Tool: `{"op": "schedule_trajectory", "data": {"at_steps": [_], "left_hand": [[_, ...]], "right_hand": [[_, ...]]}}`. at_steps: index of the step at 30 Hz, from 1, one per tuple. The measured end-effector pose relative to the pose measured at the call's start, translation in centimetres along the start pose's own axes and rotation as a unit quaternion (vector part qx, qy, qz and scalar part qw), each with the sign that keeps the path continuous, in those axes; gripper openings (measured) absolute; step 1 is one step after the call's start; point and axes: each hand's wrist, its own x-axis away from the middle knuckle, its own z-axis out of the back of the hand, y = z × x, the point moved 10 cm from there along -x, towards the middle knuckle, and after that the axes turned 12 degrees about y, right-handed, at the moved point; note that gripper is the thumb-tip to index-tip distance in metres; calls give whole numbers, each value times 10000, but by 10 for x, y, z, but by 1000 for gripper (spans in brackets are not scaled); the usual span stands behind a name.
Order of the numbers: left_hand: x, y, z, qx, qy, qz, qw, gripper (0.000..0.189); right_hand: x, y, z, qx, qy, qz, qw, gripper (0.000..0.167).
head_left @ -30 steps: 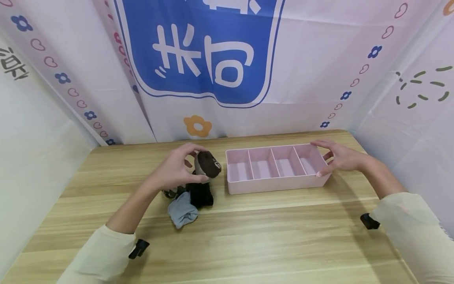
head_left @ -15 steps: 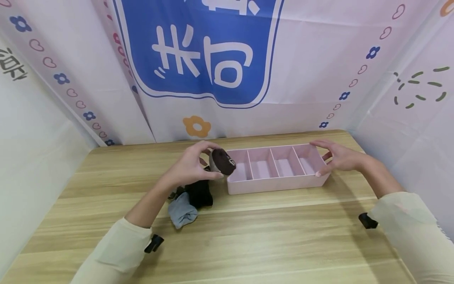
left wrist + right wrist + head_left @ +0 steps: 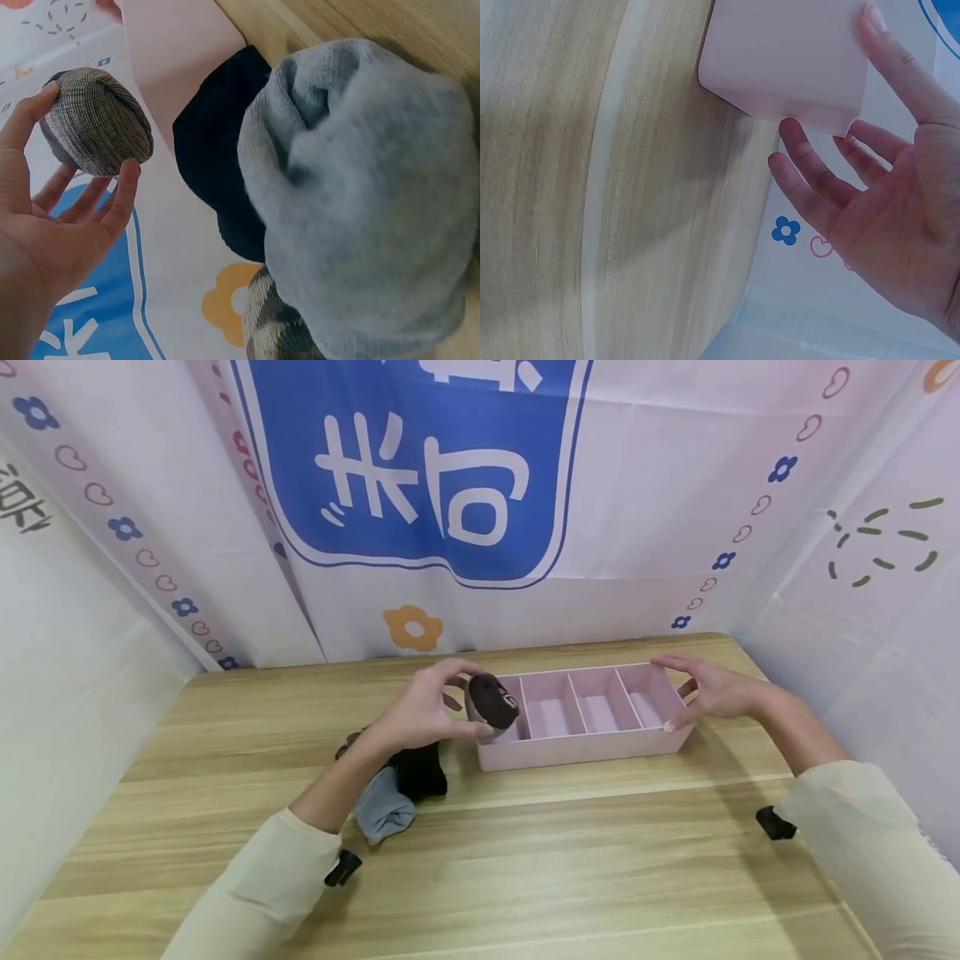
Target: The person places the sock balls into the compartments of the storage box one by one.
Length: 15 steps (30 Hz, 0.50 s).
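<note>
My left hand [image 3: 427,708] pinches a rolled-up sock [image 3: 492,702], dark brown on top and ribbed grey below, between thumb and fingertips. The sock is above the leftmost compartment of a pink divided box [image 3: 585,750] and partly hides it. The box's other compartments hold nothing. At the box's right end, my right hand [image 3: 720,692] grips it, thumb at the front corner and forefinger at the back one. The right wrist view shows the other fingers bent near the end wall [image 3: 787,60].
Left of the box, beneath the left forearm, lie a black sock [image 3: 422,774], a folded grey sock [image 3: 383,807] and a patterned sock [image 3: 347,743], mostly hidden by the arm. A printed cloth [image 3: 630,527] hangs behind the wooden table [image 3: 570,860].
My left hand has carried the rolled sock rightward, from above the sock pile to over the box's left compartment. The right hand keeps its hold on the box.
</note>
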Motion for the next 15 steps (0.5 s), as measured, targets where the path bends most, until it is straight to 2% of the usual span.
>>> {"op": "schedule_trajectory", "data": {"at_steps": [15], "left_hand": [[-11, 10, -35, 234, -19, -46, 9997, 68]], "right_hand": [[0, -2, 0, 15, 4, 37, 10000, 108]]}}
